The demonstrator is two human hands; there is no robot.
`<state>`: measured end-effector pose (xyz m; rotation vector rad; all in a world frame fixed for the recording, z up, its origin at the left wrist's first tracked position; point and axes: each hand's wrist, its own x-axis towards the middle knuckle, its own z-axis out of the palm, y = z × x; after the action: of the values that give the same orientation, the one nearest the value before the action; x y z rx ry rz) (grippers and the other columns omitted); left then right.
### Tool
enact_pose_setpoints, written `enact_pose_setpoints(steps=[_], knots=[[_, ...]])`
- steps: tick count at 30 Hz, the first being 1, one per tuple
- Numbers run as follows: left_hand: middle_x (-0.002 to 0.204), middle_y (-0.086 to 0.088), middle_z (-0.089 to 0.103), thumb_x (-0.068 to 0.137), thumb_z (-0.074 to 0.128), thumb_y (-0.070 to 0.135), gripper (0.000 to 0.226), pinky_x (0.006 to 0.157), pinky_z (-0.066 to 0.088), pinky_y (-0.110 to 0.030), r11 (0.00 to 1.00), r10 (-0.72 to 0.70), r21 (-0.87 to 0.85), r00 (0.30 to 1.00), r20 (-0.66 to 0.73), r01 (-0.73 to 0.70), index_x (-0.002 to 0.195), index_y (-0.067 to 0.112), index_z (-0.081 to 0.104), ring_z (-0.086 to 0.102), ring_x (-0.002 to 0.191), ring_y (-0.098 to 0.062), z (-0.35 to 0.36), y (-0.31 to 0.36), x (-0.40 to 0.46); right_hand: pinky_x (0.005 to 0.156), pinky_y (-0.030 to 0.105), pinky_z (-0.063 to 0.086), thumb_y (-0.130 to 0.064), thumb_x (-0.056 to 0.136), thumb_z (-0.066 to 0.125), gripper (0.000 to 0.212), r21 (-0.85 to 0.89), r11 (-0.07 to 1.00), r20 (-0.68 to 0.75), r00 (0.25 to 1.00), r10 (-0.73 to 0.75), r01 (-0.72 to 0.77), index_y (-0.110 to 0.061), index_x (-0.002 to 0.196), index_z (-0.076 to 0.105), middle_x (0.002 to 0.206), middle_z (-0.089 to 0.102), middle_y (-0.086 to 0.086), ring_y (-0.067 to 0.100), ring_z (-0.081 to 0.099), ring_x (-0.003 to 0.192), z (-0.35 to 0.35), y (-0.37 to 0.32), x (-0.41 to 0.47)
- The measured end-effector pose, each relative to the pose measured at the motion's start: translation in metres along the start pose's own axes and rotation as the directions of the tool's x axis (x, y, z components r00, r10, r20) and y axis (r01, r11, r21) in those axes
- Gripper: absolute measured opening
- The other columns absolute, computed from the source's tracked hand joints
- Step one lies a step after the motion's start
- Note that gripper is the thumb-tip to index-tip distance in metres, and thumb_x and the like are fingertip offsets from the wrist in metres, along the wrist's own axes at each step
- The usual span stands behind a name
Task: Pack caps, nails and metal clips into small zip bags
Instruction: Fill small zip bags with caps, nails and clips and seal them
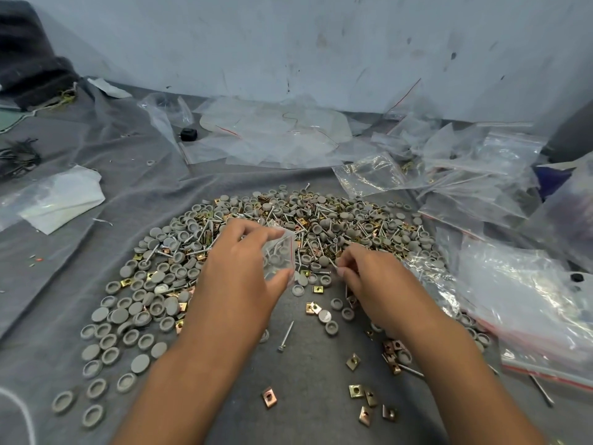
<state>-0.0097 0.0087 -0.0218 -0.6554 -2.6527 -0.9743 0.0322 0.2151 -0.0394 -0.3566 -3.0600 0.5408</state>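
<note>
Mid-frame, the left hand (pixel 239 271) holds a small bag (pixel 278 256) open; the right hand (pixel 369 277) pinches a nail (pixel 333 263) over the heap of caps (pixel 179 261); bare cloth (pixel 308 380) shows at lower centre.

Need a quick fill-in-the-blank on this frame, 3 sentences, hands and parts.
1. The left hand holds a small clear ____ with a red strip, open toward the right hand.
2. The round caps in the pile are ____ in colour.
3. A lone nail lies on the grey cloth ____ the two forearms.

Missing words: zip bag; grey; between
</note>
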Motion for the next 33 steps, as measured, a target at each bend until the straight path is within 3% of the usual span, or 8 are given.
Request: enact_pose_setpoints(steps=[6, 8, 11, 15, 20, 23, 28, 33], knots=[[0.108, 0.016, 0.048, 0.078, 0.084, 0.028, 0.054, 0.069, 0.035, -0.008, 1.0, 0.002, -0.005, 1.0, 0.011, -0.002, 0.129, 0.028, 0.063, 0.048, 0.086, -0.003, 0.001, 0.001, -0.001, 0.077, 0.037, 0.054, -0.024, 0.106, 0.048, 0.021, -0.124, 0.991, 0.073, 0.997, -0.031, 0.04, -0.043, 0.108, 0.054, 0.105, 0.056, -0.012, 0.012, 0.056, 0.095, 0.001, 0.001, -0.004], [0.108, 0.017, 0.047, 0.079, 0.083, 0.029, 0.055, 0.07, 0.035, -0.008, 1.0, 0.003, -0.005, 1.0, 0.011, -0.003, 0.129, 0.029, 0.062, 0.048, 0.086, -0.002, 0.001, 0.001, -0.001, 0.084, 0.035, 0.052, -0.035, 0.105, 0.048, 0.017, -0.139, 0.989, 0.085, 0.996, -0.036, 0.047, -0.043, 0.117, 0.059, 0.115, 0.049, -0.011, 0.013, 0.05, 0.11, 0.005, 0.0, -0.003], [0.109, 0.016, 0.047, 0.079, 0.083, 0.029, 0.055, 0.076, 0.034, -0.011, 1.0, 0.004, -0.005, 1.0, 0.006, -0.004, 0.13, 0.028, 0.062, 0.047, 0.086, -0.001, 0.001, 0.002, -0.001, 0.078, 0.031, 0.04, -0.058, 0.098, 0.051, 0.027, -0.141, 0.99, 0.025, 1.0, -0.004, 0.007, -0.04, 0.115, 0.062, 0.11, 0.042, -0.011, 0.012, 0.041, 0.114, 0.012, -0.006, -0.001], [0.108, 0.015, 0.048, 0.078, 0.083, 0.028, 0.054, 0.073, 0.035, -0.01, 1.0, 0.008, -0.004, 1.0, 0.005, -0.008, 0.129, 0.028, 0.063, 0.046, 0.086, -0.001, 0.001, 0.002, -0.001, 0.078, 0.03, 0.038, -0.054, 0.097, 0.058, 0.023, -0.133, 0.991, -0.014, 1.0, 0.012, -0.014, -0.035, 0.11, 0.061, 0.107, 0.039, -0.011, 0.013, 0.042, 0.113, 0.017, -0.015, 0.006], [0.107, 0.016, 0.047, 0.078, 0.083, 0.029, 0.055, 0.07, 0.034, -0.007, 1.0, 0.012, 0.0, 1.0, 0.005, -0.012, 0.129, 0.029, 0.063, 0.044, 0.084, -0.001, 0.002, 0.002, 0.0, 0.067, 0.02, 0.045, -0.032, 0.097, 0.066, 0.013, 0.194, 0.981, 0.019, 1.0, -0.002, -0.002, -0.034, 0.096, 0.053, 0.094, 0.058, -0.016, 0.001, 0.055, 0.082, 0.004, -0.001, 0.002], [0.108, 0.015, 0.048, 0.079, 0.083, 0.029, 0.055, 0.073, 0.033, -0.01, 1.0, 0.015, 0.0, 1.0, 0.004, -0.015, 0.129, 0.029, 0.063, 0.043, 0.084, -0.001, 0.002, 0.002, 0.0, 0.059, 0.015, 0.042, -0.031, 0.096, 0.068, 0.017, 0.203, 0.978, 0.118, 0.99, -0.077, 0.052, -0.038, 0.1, 0.053, 0.088, 0.063, -0.015, -0.001, 0.059, 0.074, -0.005, 0.004, -0.007], [0.107, 0.017, 0.046, 0.079, 0.083, 0.028, 0.056, 0.073, 0.035, -0.009, 1.0, 0.021, -0.006, 1.0, 0.022, -0.021, 0.131, 0.028, 0.062, 0.044, 0.082, 0.0, 0.004, 0.005, 0.0, 0.082, 0.033, 0.054, -0.033, 0.097, 0.062, 0.004, -0.07, 0.99, 0.155, 0.981, -0.113, 0.125, -0.035, 0.101, 0.062, 0.1, 0.058, -0.015, 0.007, 0.056, 0.093, -0.002, 0.0, -0.012], [0.107, 0.019, 0.045, 0.079, 0.081, 0.03, 0.057, 0.076, 0.037, -0.01, 1.0, 0.028, -0.009, 0.999, 0.042, -0.027, 0.131, 0.031, 0.06, 0.046, 0.085, -0.001, 0.007, 0.005, -0.003, 0.082, 0.033, 0.055, -0.034, 0.095, 0.065, 0.005, -0.01, 0.989, 0.164, 0.976, -0.142, 0.145, -0.035, 0.099, 0.062, 0.1, 0.058, -0.017, 0.004, 0.056, 0.091, 0.0, -0.002, -0.011]])
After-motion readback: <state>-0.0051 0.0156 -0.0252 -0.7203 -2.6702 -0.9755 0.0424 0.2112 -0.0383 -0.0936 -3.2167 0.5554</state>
